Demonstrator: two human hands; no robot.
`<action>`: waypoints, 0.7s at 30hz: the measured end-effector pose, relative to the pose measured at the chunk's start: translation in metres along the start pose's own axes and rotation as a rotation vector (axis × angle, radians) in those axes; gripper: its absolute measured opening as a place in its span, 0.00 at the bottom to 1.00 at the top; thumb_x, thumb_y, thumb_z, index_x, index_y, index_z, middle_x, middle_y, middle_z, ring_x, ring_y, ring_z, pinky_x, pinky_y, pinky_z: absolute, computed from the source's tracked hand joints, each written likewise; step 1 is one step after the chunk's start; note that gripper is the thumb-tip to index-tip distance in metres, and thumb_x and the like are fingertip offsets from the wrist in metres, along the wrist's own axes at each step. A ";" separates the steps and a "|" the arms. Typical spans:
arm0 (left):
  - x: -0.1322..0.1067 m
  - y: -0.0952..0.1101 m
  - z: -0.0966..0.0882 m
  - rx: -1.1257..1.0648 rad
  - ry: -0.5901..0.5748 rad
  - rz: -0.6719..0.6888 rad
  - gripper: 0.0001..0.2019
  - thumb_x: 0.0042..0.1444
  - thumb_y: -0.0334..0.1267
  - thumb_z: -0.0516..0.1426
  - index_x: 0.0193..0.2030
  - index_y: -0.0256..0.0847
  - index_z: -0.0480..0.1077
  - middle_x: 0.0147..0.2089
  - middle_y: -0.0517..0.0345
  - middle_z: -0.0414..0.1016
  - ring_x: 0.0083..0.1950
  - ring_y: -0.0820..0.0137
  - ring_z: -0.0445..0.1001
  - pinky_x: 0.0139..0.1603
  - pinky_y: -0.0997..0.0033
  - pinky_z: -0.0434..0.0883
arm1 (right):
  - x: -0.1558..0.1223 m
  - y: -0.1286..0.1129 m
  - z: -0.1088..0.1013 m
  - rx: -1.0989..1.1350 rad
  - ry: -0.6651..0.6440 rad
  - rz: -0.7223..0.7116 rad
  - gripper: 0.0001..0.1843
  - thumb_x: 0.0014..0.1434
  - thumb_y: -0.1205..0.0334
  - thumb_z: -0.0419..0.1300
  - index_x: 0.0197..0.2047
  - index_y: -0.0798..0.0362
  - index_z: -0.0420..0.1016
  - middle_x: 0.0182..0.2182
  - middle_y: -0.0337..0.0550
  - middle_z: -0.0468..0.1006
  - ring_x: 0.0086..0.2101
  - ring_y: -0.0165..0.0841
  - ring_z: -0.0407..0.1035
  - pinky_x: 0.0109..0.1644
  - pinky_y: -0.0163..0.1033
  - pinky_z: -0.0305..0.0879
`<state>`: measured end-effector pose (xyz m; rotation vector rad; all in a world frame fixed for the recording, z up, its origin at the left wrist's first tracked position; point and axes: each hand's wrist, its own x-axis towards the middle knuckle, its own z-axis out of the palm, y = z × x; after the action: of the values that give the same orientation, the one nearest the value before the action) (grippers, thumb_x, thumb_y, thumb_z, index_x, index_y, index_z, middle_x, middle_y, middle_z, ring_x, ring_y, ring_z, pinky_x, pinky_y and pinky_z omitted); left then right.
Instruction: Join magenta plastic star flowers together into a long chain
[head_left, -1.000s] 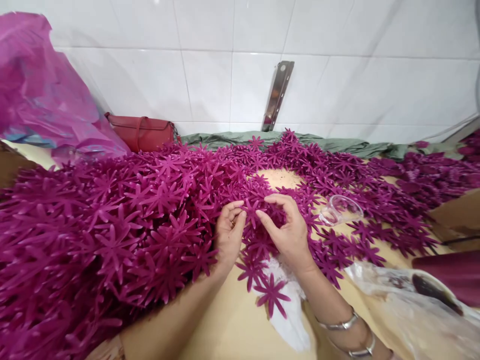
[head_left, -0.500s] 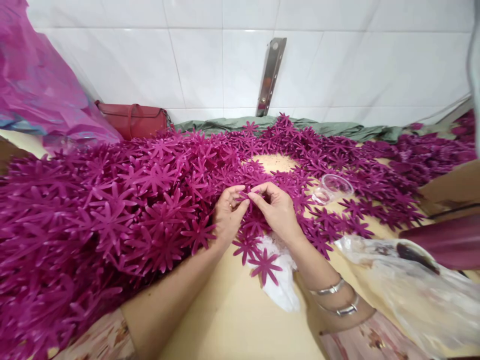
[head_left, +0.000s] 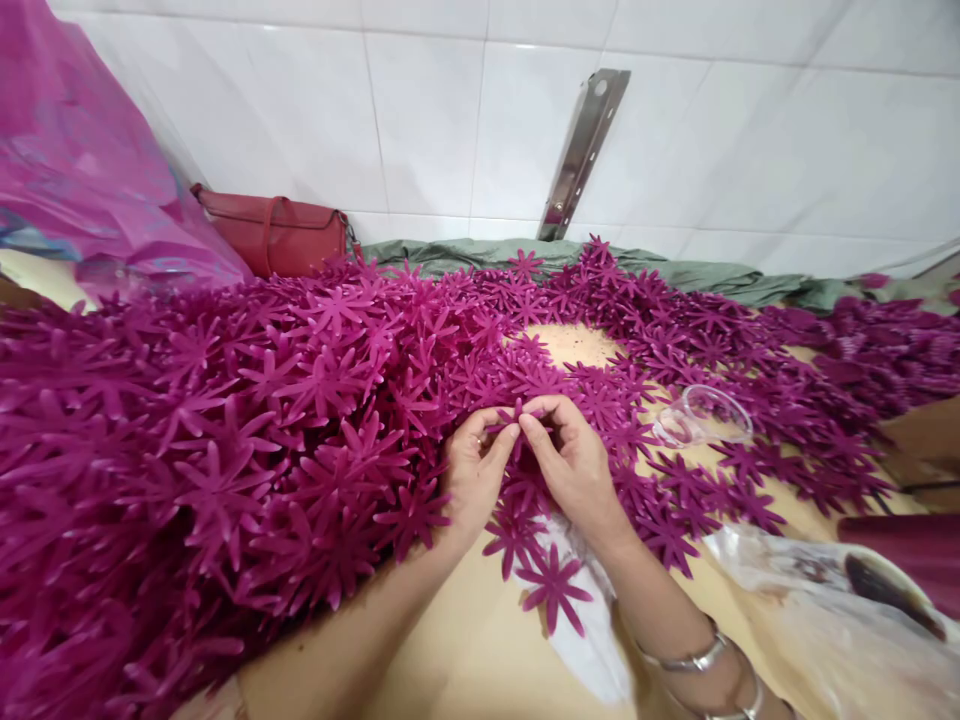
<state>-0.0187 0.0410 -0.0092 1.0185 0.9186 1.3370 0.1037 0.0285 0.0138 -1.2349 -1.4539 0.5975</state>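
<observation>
My left hand (head_left: 474,468) and my right hand (head_left: 576,462) meet at the middle of the table, fingers pinched together on one magenta fabric flower (head_left: 519,432). A huge heap of the same magenta flowers (head_left: 225,430) covers the table to the left and behind the hands. A few loose flowers (head_left: 553,588) lie just below my wrists, one on a white plastic bag (head_left: 592,640). My right wrist wears two metal bangles (head_left: 690,660).
A small clear plastic cup (head_left: 703,416) lies on its side to the right of my hands. A red bag (head_left: 277,232) stands against the tiled wall, a pink plastic sack (head_left: 82,170) at far left. Crumpled clear plastic (head_left: 817,620) and a dark red object (head_left: 907,550) sit at lower right.
Both hands have closed in on the flower, fingertips now touching over it. The camera view shifted slightly; the piles have not moved.
</observation>
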 end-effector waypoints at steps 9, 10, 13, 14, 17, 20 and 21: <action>0.001 0.008 0.002 -0.066 -0.024 0.030 0.16 0.55 0.49 0.68 0.35 0.39 0.71 0.26 0.63 0.74 0.26 0.76 0.71 0.30 0.76 0.69 | -0.003 0.001 0.000 0.043 -0.066 0.044 0.12 0.68 0.51 0.60 0.49 0.49 0.73 0.38 0.40 0.77 0.32 0.32 0.72 0.42 0.41 0.72; 0.001 0.009 0.002 -0.069 -0.031 0.019 0.18 0.54 0.50 0.69 0.34 0.38 0.71 0.25 0.64 0.73 0.25 0.77 0.71 0.29 0.76 0.69 | -0.003 0.000 0.000 0.032 -0.062 0.037 0.12 0.67 0.51 0.61 0.48 0.49 0.74 0.38 0.41 0.77 0.33 0.33 0.73 0.42 0.40 0.72; 0.000 0.009 0.003 -0.087 -0.022 -0.014 0.20 0.50 0.53 0.70 0.33 0.38 0.71 0.23 0.64 0.74 0.23 0.77 0.71 0.27 0.77 0.69 | -0.003 -0.003 0.000 0.063 -0.078 0.038 0.11 0.68 0.51 0.59 0.46 0.48 0.75 0.35 0.39 0.77 0.31 0.32 0.72 0.41 0.40 0.72; 0.000 0.009 0.004 -0.095 -0.011 -0.020 0.21 0.49 0.53 0.70 0.33 0.38 0.71 0.24 0.64 0.74 0.23 0.77 0.71 0.27 0.77 0.69 | -0.003 -0.004 0.000 0.083 -0.093 0.043 0.11 0.69 0.51 0.58 0.46 0.48 0.75 0.33 0.38 0.76 0.30 0.31 0.72 0.40 0.39 0.72; -0.001 0.011 0.005 -0.095 -0.008 -0.022 0.20 0.51 0.53 0.70 0.33 0.38 0.71 0.23 0.64 0.74 0.23 0.77 0.71 0.27 0.78 0.70 | -0.003 -0.004 0.000 0.090 -0.077 0.002 0.09 0.70 0.53 0.58 0.44 0.47 0.76 0.33 0.38 0.76 0.32 0.32 0.73 0.43 0.40 0.72; -0.002 0.013 0.005 -0.067 -0.035 -0.011 0.18 0.55 0.53 0.67 0.36 0.38 0.73 0.24 0.64 0.74 0.25 0.77 0.72 0.30 0.77 0.72 | -0.002 0.000 -0.002 0.054 0.029 -0.025 0.08 0.68 0.55 0.60 0.39 0.48 0.78 0.38 0.42 0.79 0.41 0.36 0.75 0.50 0.43 0.71; -0.002 0.013 0.005 -0.060 -0.044 -0.013 0.18 0.56 0.53 0.67 0.37 0.38 0.74 0.26 0.63 0.75 0.26 0.76 0.73 0.31 0.77 0.74 | -0.001 0.001 -0.003 0.063 0.057 -0.004 0.08 0.68 0.56 0.61 0.40 0.48 0.79 0.40 0.42 0.80 0.43 0.36 0.75 0.51 0.43 0.71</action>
<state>-0.0182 0.0381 0.0051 0.9904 0.8468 1.3187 0.1064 0.0272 0.0134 -1.1902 -1.3804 0.5962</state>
